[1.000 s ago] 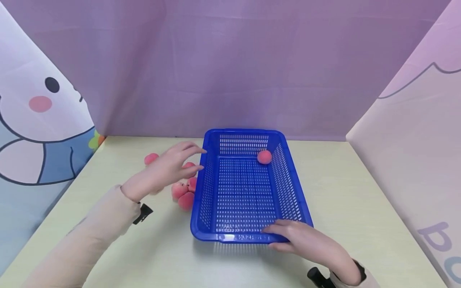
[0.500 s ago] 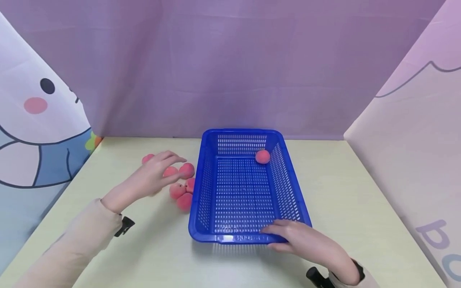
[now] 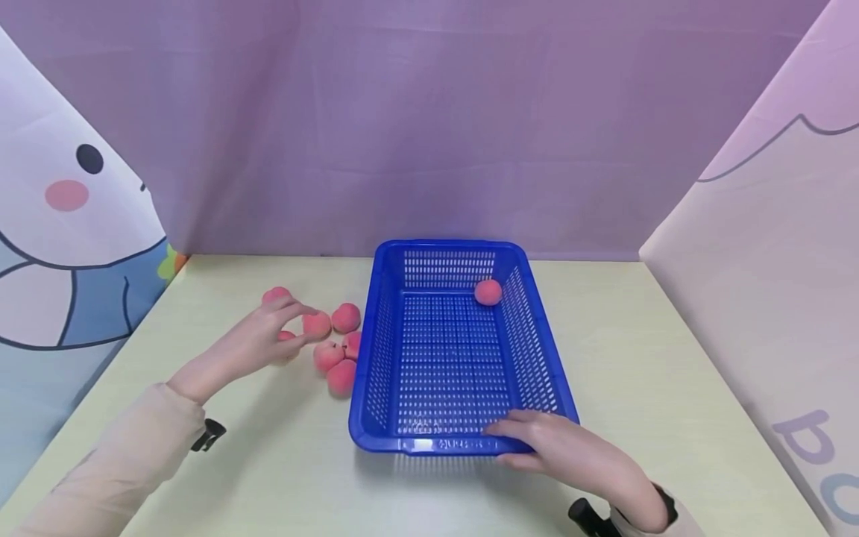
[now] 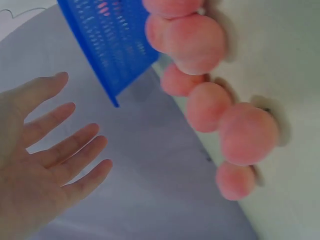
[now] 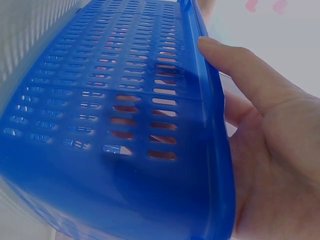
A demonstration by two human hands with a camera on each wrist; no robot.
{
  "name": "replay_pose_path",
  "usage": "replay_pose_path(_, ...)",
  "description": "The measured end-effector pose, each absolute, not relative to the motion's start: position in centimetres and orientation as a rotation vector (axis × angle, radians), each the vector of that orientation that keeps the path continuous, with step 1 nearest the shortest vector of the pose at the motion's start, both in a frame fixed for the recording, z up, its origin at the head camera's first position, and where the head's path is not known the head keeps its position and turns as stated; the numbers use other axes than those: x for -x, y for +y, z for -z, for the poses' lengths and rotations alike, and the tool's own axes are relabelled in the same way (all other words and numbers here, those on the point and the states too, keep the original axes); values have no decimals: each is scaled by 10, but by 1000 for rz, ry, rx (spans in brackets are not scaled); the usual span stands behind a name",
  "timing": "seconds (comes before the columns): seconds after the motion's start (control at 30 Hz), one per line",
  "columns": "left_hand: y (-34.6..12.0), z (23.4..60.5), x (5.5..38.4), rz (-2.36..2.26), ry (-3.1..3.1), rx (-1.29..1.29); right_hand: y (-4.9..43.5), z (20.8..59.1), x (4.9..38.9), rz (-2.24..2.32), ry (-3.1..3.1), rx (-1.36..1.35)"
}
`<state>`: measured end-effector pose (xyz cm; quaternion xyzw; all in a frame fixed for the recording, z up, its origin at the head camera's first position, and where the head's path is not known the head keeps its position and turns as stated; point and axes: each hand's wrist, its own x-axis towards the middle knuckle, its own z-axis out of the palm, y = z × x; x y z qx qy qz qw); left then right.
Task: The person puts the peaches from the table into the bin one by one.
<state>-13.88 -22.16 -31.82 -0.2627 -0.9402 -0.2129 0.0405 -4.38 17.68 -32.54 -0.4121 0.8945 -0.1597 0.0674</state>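
Round pink peaches (image 3: 317,325), seven in all, lie on a pale yellow-green table (image 3: 631,358) under and around a person's left hand (image 3: 251,341), which hangs over them with fingers spread apart and nothing in its grasp. One peach sits beyond that hand's knuckles, another shows partly between its thumb and fingers, and the rest gather in front of its fingertips, the nearest of them close against a blue rectangular plastic basket (image 3: 452,358) with slotted walls. The right hand (image 3: 557,441) grips the basket's near rim at the corner on its own side, thumb outside and fingers curled over the edge. Inside the basket, well ahead of the right hand, a single pink peach (image 3: 488,292) rests at the far end by the right wall. Beige sleeves (image 3: 121,462) cover both forearms, and a purple cloth backdrop (image 3: 470,127) hangs beyond the two hands.
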Motion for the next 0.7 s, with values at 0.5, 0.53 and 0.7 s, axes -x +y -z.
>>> replay_pose_path(0.5, -243, 353, 156, 581, -2896, 835, 177, 325, 43, 483, 2701, 1243)
replay_pose_path(0.53, -244, 356, 157, 568, -2876, 857, 177, 325, 43, 482, 2701, 1243)
replay_pose_path(0.7, -247, 365, 159, 557, -2877, 858, 177, 326, 43, 478, 2703, 1251)
